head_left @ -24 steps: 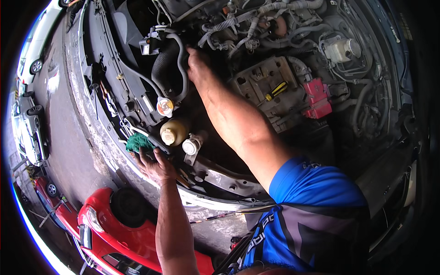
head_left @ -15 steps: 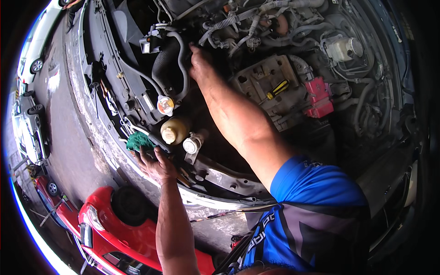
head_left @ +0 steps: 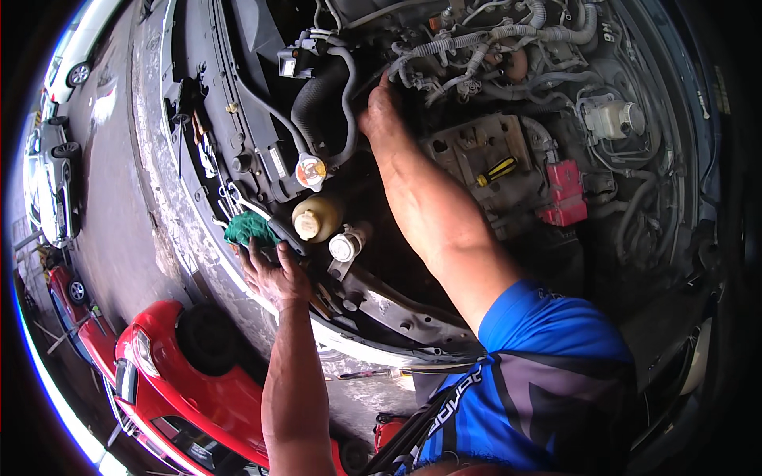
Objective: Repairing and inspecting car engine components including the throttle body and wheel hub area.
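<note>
My left hand rests at the front edge of the open engine bay, fingers spread. Its fingertips lie at a bunched green cloth. My right arm reaches across the bay, and my right hand is low beside a curved grey hose. Its fingers point down into shadow among the engine parts, so whatever they touch is hidden. Between my hands are a metal radiator cap, a yellowed plastic reservoir and a white-capped filler neck.
A yellow and black screwdriver lies on the metal battery tray. Beside it is a red plastic cover. Several tools lie along the front panel. A red car stands beyond the bumper at lower left.
The whole view has shifted, so the engine bay appears farther right. Both hands stay at about the same places on the car, the left one still at the cloth.
</note>
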A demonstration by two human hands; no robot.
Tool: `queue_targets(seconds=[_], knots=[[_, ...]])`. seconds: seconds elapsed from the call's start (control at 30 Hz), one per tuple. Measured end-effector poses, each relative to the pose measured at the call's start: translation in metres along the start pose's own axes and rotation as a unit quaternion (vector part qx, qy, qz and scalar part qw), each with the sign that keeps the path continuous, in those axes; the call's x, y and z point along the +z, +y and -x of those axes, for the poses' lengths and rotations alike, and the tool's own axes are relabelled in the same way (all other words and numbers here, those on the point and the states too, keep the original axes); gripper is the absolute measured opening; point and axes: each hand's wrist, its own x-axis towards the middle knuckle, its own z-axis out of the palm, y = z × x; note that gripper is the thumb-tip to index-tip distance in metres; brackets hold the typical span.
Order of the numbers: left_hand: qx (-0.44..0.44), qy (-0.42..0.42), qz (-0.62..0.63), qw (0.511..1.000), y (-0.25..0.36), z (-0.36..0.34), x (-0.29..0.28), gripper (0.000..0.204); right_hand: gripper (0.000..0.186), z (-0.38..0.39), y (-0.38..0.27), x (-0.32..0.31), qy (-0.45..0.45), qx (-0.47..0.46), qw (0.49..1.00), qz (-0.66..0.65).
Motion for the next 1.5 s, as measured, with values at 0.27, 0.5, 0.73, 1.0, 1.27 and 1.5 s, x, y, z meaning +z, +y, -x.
queue_targets(seconds=[0.27, 0.5, 0.73, 1.0, 1.27, 1.5], knots=[[0.004, 0.011, -0.001, 1.000, 0.000, 0.000, 0.002, 0.077, 0.035, -0.018, 0.007, -0.009, 0.080, -0.025, 0.996, -0.006], [0.005, 0.021, 0.027, 0.999, -0.003, -0.001, 0.006, 0.076, 0.044, -0.033, 0.008, -0.006, 0.111, -0.063, 0.992, 0.018], [0.009, 0.028, 0.046, 0.999, -0.001, -0.002, 0.005, 0.075, 0.043, -0.014, 0.002, -0.002, 0.083, -0.050, 0.994, -0.050], [0.012, 0.019, 0.069, 0.997, -0.003, -0.002, 0.007, 0.075, 0.043, -0.024, 0.000, 0.004, 0.111, -0.105, 0.988, -0.028], [0.012, 0.022, 0.033, 0.999, -0.002, -0.001, 0.004, 0.072, 0.044, -0.036, -0.002, 0.008, 0.099, -0.090, 0.991, -0.025], [-0.001, -0.012, -0.026, 1.000, 0.005, 0.001, -0.006, 0.073, 0.045, -0.042, -0.004, 0.008, 0.108, -0.079, 0.991, -0.008]])
